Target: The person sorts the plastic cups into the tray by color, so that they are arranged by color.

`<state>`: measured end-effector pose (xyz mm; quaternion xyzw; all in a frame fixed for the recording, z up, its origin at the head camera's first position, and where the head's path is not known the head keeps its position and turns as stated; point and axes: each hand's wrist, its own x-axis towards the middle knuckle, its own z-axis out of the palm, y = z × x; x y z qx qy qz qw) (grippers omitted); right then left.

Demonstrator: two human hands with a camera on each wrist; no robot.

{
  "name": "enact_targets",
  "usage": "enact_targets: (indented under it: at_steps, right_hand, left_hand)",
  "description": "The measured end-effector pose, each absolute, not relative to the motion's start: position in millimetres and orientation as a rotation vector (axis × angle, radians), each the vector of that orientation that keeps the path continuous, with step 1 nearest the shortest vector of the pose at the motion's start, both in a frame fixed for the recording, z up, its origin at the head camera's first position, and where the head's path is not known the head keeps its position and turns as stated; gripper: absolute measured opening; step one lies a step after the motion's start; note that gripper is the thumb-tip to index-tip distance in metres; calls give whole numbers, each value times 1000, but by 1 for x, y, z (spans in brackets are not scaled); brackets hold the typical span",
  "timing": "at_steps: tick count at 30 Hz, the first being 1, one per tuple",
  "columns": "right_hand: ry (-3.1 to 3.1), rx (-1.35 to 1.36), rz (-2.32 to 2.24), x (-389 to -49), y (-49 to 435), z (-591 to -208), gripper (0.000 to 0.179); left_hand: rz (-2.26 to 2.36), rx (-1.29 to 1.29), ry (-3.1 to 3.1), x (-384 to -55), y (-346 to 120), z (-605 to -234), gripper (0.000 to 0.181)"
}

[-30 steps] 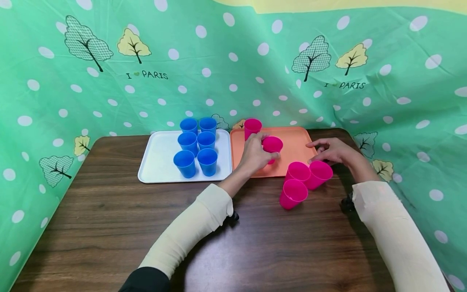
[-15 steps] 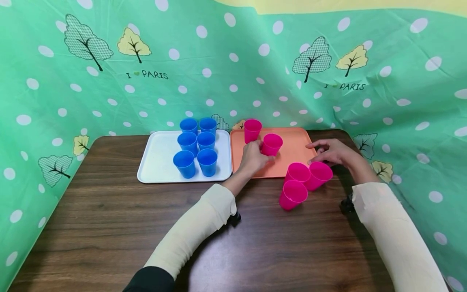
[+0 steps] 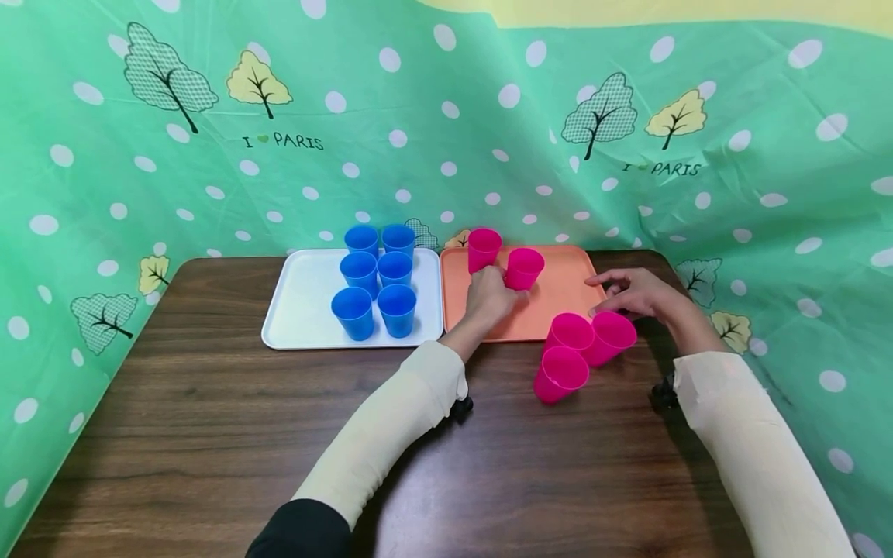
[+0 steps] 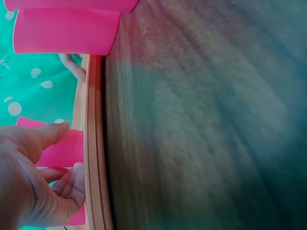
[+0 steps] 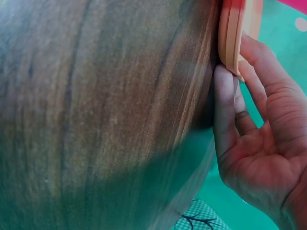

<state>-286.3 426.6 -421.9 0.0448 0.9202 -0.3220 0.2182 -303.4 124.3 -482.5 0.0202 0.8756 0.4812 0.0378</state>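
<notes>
My left hand (image 3: 487, 301) is at a pink cup (image 3: 525, 267) standing upright on the orange tray (image 3: 561, 302). Its thumb lies along the near side and its curled fingers (image 4: 72, 184) are at the cup's left. Another pink cup (image 3: 484, 248) stands behind, at the back left of that tray. At the tray's right front corner, my right hand (image 3: 636, 293) holds the rim between thumb (image 5: 225, 93) and fingers. Three pink cups, one of them nearest (image 3: 561, 376), stand grouped just in front of the right hand, by the tray's front edge.
A white tray (image 3: 296, 310) sits against the orange tray's left side and bears several blue cups (image 3: 354, 314) in two columns. Both trays lie on the dark wooden table (image 3: 230, 434). A green dotted cloth (image 3: 446, 139) hangs behind and at the sides.
Together with my left hand, the pink cup has moved back a little on the orange tray and come down upright. My right hand stays at the tray's corner; the other cups have not moved.
</notes>
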Motion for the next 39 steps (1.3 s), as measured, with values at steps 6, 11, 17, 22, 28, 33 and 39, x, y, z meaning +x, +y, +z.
enact_targets:
  at_steps: [6, 11, 17, 22, 28, 33, 39]
  right_hand:
    - [2549, 116, -890, -287, 427, -423, 86]
    - [2558, 117, -878, -287, 426, -422, 85]
    - [2559, 101, -878, -286, 426, -422, 84]
    - [2575, 88, -876, -285, 426, -422, 82]
    - [2576, 76, -888, -285, 426, -422, 82]
    - [2575, 77, -870, -285, 426, -422, 83]
    - [2568, 86, -875, -286, 427, -422, 82]
  left_hand:
    - [1409, 60, 2751, -301, 128, -476, 36]
    - [1365, 69, 2780, -290, 125, -460, 35]
    - [1383, 90, 2788, -272, 116, -438, 36]
    - [1323, 109, 2794, -268, 114, -433, 38]
    - [1339, 366, 2660, -270, 112, -433, 28]
    - [1435, 457, 2519, -277, 111, -435, 16]
    - [1444, 429, 2443, -304, 117, -464, 10]
